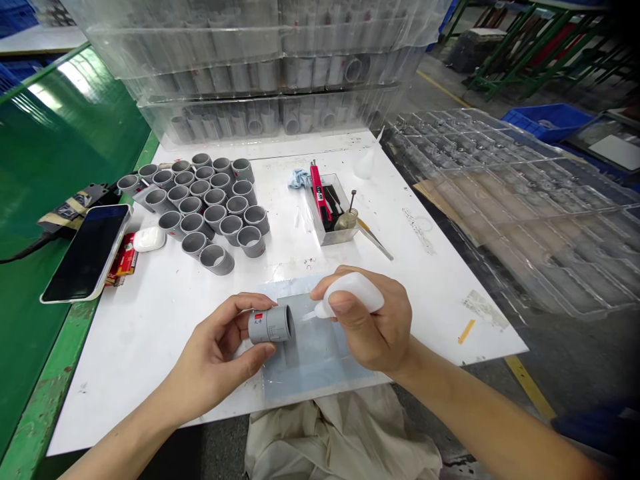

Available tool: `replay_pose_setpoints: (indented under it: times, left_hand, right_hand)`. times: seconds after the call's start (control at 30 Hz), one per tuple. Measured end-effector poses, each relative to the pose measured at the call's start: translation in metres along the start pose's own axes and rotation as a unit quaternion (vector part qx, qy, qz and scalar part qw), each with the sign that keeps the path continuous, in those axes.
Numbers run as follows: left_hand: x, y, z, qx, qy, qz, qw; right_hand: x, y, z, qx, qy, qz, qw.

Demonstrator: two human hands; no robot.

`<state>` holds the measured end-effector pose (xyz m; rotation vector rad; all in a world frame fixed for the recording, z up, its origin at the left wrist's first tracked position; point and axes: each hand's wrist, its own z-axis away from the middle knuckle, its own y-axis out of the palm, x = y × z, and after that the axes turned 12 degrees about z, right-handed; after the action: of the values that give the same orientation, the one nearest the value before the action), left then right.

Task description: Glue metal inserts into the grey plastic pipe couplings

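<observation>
Between the thumb and fingers of my left hand [215, 350] is a grey cylinder [270, 325], lying sideways with its open end facing right. It carries a small red mark and dark print. My right hand [377, 327] wraps round a white squeeze bottle [355, 293], whose thin nozzle points left at the cylinder's open end, a small gap apart. Below both hands lies a bluish sheet [325, 373] on the white tabletop. Farther back on the left stand several similar grey cylinders [215, 217], upright in a group with open tops.
A clear box [340, 235] holds a red-handled tool [320, 193] and a small jar [346, 220]; tweezers [375, 240] lie beside it. At left are a phone [87, 250] and a white case [149, 239]. Stacked clear trays [210, 123] stand behind; more trays [540, 220] sit right.
</observation>
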<state>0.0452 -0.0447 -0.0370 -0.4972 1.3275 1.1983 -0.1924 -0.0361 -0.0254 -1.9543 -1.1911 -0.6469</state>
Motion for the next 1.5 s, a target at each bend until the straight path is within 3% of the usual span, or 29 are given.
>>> replay_pose_setpoints:
  times: [0.4, 0.63, 0.8, 0.97, 1.5]
  left_hand:
    - [0.001, 0.000, 0.002, -0.003, 0.012, -0.007, 1.000]
    - [0.007, -0.008, -0.002, 0.040, 0.076, -0.027, 0.996]
    - [0.008, -0.012, -0.001, 0.065, 0.065, -0.033, 0.995]
    - [0.009, -0.010, 0.001, 0.066, 0.076, -0.038, 0.994]
    - [0.007, -0.010, 0.002, 0.077, 0.073, -0.072, 0.992]
  right_hand:
    - [0.001, 0.000, 0.001, 0.017, 0.089, -0.099, 0.991]
    - [0.008, -0.013, 0.016, -0.082, 0.190, -0.125, 0.970]
    - [0.018, -0.016, 0.059, -0.139, 0.187, -0.089, 0.968]
    - [0.021, -0.008, 0.093, -0.153, 0.169, -0.048, 0.973]
    - [0.020, 0.005, 0.095, -0.153, 0.173, 0.005, 0.973]
